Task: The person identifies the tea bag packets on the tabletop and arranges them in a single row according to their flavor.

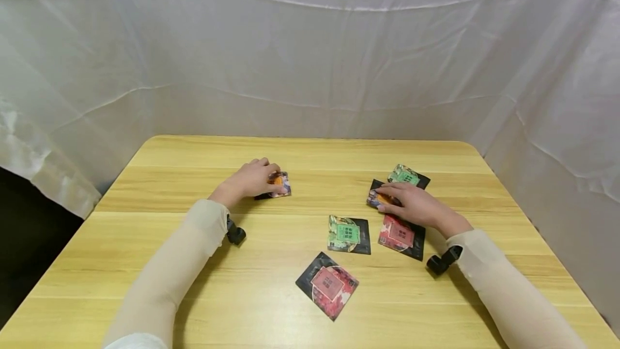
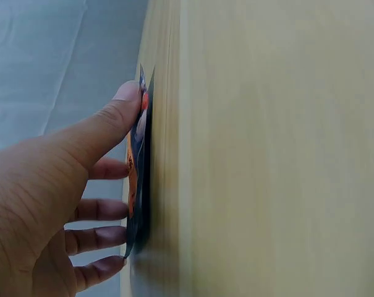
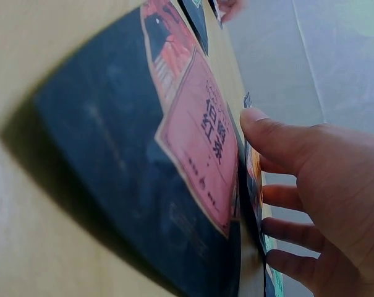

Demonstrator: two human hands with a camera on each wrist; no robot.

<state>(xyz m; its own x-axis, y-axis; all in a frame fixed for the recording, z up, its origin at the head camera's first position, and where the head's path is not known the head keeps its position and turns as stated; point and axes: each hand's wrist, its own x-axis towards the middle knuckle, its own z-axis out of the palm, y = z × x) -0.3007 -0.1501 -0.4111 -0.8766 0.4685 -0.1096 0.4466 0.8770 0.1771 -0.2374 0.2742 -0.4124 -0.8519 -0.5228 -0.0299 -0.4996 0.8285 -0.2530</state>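
Observation:
At the table's far left-centre, my left hand holds a small dark sachet with an orange label, thumb on its near side. In the left wrist view, its fingertips meet that sachet, seen nearly edge-on close to the wood. On the right, my right hand holds another orange-labelled sachet between thumb and fingers. Beneath and nearer lies a red-labelled sachet, large in the right wrist view. A green-labelled sachet lies just beyond the right hand.
Between the arms lie a second green-labelled sachet and, nearer me, a second red-labelled sachet. They rest on a light wooden table. Pale curtains hang behind the table and at its sides.

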